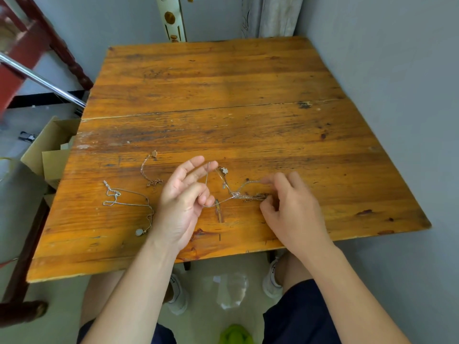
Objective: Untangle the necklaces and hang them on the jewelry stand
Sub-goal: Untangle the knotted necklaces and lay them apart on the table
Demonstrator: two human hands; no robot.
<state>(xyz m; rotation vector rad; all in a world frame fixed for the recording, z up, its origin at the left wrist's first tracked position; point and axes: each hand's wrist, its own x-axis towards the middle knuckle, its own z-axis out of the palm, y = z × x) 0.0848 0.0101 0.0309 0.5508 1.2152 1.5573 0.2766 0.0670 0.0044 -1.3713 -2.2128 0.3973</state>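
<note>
A knot of thin tangled necklaces (237, 194) hangs just above the near middle of the wooden table (223, 95). My left hand (182, 204) has a silver chain looped over its fingers. My right hand (288, 207) pinches the other end of the tangle, a bunch of rose-gold chain. A small flower pendant (224, 170) lies just behind the tangle. A silver necklace with a round pendant (129, 203) lies loose at the left. A rose-gold necklace with a small round pendant (150, 170) lies behind it. No jewelry stand is in view.
An open cardboard box (53, 147) stands on the floor left of the table. A grey wall (397, 83) runs along the table's right side. A red wooden frame and a metal bar (42, 81) are at the far left. My knees and shoes show under the near edge.
</note>
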